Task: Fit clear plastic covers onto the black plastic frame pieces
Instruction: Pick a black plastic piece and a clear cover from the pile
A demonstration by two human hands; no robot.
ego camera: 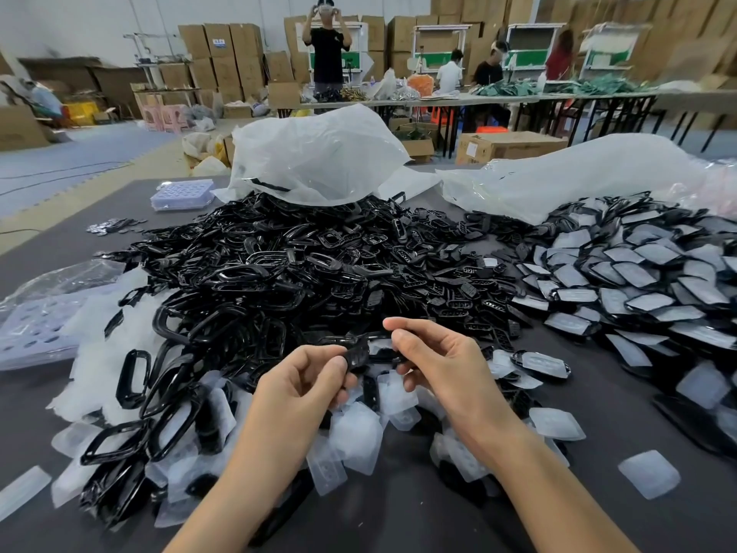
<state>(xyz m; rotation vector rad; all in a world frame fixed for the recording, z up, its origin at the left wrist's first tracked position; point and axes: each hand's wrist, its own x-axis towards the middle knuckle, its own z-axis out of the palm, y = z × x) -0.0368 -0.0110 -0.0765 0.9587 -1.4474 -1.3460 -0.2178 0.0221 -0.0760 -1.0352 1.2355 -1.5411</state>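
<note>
head view | faces forward-down | close above table (686, 524) | single view

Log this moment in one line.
left hand: pinches black frame piece | right hand: pinches same piece | black frames: heap behind | covered frames: pile at right

Stacked cardboard boxes (223, 53) line the pale back wall (99, 18), and long folding tables (518, 99) stand on grey-blue floor (60, 153).

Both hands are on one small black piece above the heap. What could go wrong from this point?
The black frame piece is held only by fingertips of the left hand and right hand; dropped, it would likely get lost in the pile of black frames beneath. The clear covers overlap near the wrists, so two might be picked up together.
</note>
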